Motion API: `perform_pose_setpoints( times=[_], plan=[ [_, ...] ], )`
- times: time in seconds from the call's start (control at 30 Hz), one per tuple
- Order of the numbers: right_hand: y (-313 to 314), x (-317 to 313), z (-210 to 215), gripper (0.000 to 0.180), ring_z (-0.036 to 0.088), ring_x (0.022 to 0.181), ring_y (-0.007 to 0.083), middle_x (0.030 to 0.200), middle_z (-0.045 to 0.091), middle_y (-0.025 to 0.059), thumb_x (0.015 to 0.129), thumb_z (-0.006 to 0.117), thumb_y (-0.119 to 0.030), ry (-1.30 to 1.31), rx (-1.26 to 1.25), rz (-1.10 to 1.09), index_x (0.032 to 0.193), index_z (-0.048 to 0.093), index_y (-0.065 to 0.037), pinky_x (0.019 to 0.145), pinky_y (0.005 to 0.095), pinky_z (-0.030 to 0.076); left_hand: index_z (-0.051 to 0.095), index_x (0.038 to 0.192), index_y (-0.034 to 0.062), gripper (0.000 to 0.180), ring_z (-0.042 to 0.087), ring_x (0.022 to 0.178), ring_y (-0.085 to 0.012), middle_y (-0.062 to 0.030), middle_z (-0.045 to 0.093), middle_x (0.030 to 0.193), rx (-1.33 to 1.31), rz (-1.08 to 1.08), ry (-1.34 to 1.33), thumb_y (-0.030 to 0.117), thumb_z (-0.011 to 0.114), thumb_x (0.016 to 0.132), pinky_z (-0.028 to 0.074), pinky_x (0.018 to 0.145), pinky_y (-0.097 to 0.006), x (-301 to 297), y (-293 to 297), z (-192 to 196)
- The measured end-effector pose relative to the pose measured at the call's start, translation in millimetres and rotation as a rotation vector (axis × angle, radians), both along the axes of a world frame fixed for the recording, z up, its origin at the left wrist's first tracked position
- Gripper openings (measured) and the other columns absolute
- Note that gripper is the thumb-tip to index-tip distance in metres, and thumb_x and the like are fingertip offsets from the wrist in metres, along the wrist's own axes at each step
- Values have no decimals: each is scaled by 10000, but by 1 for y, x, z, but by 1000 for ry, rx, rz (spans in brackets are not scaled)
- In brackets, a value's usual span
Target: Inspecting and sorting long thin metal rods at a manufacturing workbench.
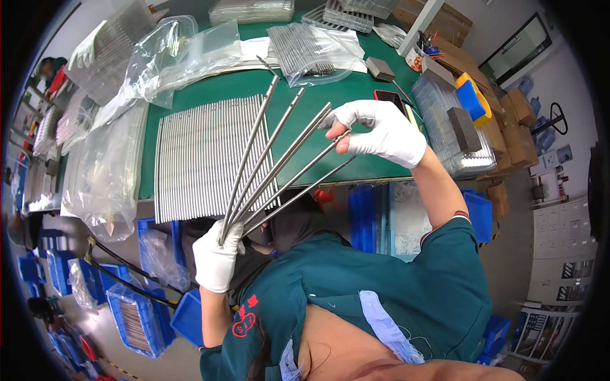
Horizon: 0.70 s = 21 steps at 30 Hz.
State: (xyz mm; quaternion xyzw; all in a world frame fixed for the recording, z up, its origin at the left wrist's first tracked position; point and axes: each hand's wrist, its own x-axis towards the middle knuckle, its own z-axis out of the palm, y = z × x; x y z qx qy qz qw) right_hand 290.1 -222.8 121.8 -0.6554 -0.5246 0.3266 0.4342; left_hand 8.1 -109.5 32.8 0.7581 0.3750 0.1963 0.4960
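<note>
My left hand, in a white glove, is closed round the lower ends of several slim metal rods, which spread upward in a fan. At their upper right ends is my right hand, gloved in white with bare thumb and index fingertips. Those two fingertips pinch the end of one rod in the fan. Beneath the fan, a row of similar metal rods lies side by side on the green tabletop, near its front edge. The fanned rods hide part of that row.
Clear plastic bags cover the table's left side. Bagged rods lie at the back. A dark grey block and a phone sit beyond my right hand. Clear boxes bear a blue-yellow bin. Blue crates stand below left.
</note>
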Motion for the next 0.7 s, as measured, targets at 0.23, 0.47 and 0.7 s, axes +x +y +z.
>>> perform_pose_setpoints(
  times=[0.23, 0.47, 0.7],
  plan=[
    [-10, 11, -2, 214, 566, 879, 161, 978, 605, 120, 683, 699, -44, -2, 36, -35, 879, 625, 3, 775, 273, 465, 601, 847, -10, 205, 499, 486, -80, -36, 539, 536, -96, 53, -71, 184, 538, 865, 396, 492, -219, -4, -1, 1],
    [2, 13, -3, 221, 574, 867, 151, 959, 613, 122, 714, 685, -68, 50, 57, -104, 905, 618, 20, 777, 267, 469, 598, 846, -6, 213, 497, 445, -92, -43, 518, 500, -54, -31, 5, 198, 539, 860, 388, 455, -237, -10, -3, -1],
    [-1, 16, -2, 217, 572, 835, 105, 894, 642, 55, 734, 673, -138, 108, 80, -97, 907, 642, -10, 772, 247, 454, 584, 810, -7, 191, 475, 427, -81, -37, 514, 513, -125, 29, -15, 178, 559, 849, 365, 426, -231, -11, -4, 2]
  ],
)
